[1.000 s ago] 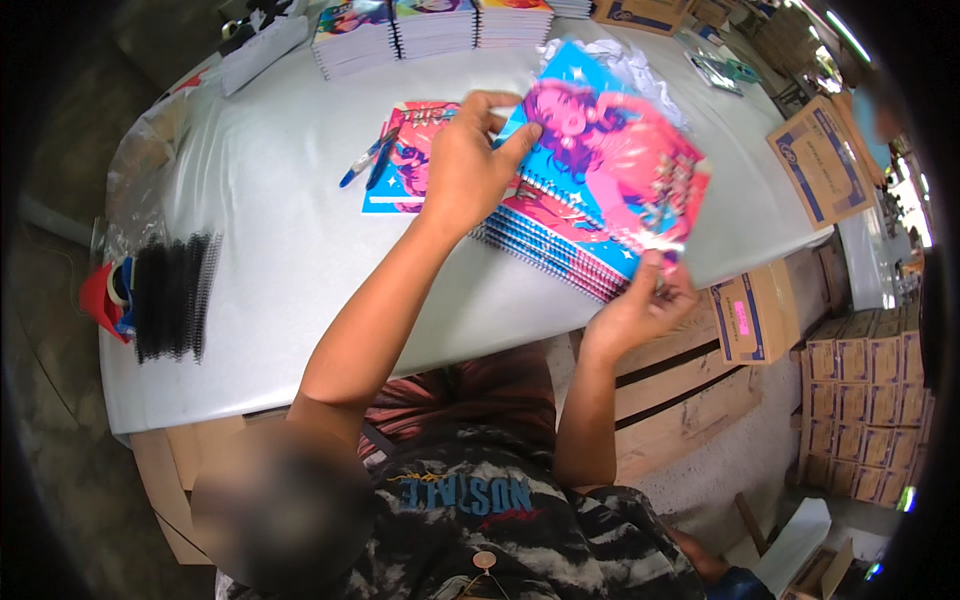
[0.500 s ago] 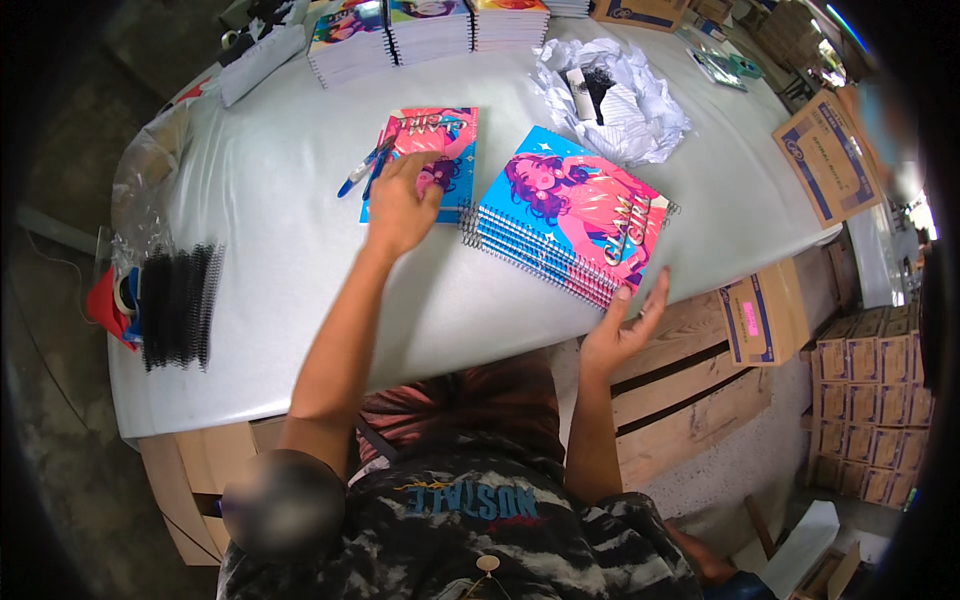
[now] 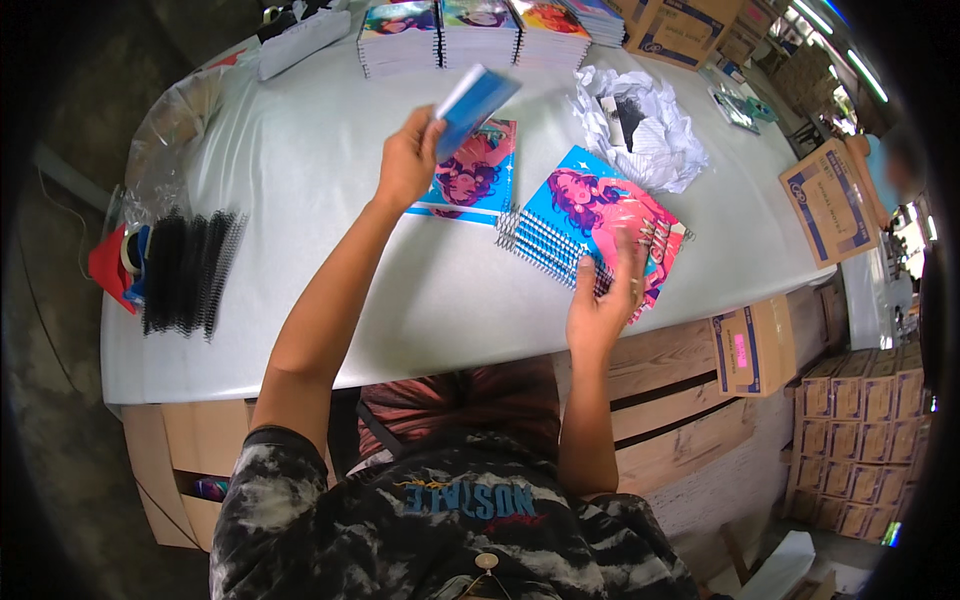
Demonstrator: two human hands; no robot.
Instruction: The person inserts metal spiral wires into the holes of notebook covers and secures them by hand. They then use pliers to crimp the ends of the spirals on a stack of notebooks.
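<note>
head view: left hand (image 3: pixel 405 160) found raised above the white table (image 3: pixel 300 250), fingers pinched on a blue notebook (image 3: pixel 476 100) held tilted in the air, blurred, above a second illustrated notebook (image 3: pixel 474 172) lying flat on the table. right hand (image 3: pixel 603 300) found at the near edge of a stack of spiral-bound notebooks (image 3: pixel 592 225), fingers spread and resting on the top cover, gripping nothing. stack seen lying at an angle near the table's front edge, spirals toward the left. crumpled white paper (image 3: pixel 640 130) noted just behind the stack. row of further notebook piles (image 3: pixel 470 30) noted along the far edge. bundle of black spiral bindings (image 3: pixel 190 270) noted at the left end of the table, well apart from both hands, beside a clear plastic bag (image 3: pixel 165 150). cardboard boxes (image 3: pixel 830 200) noted at the right, off the table.
</note>
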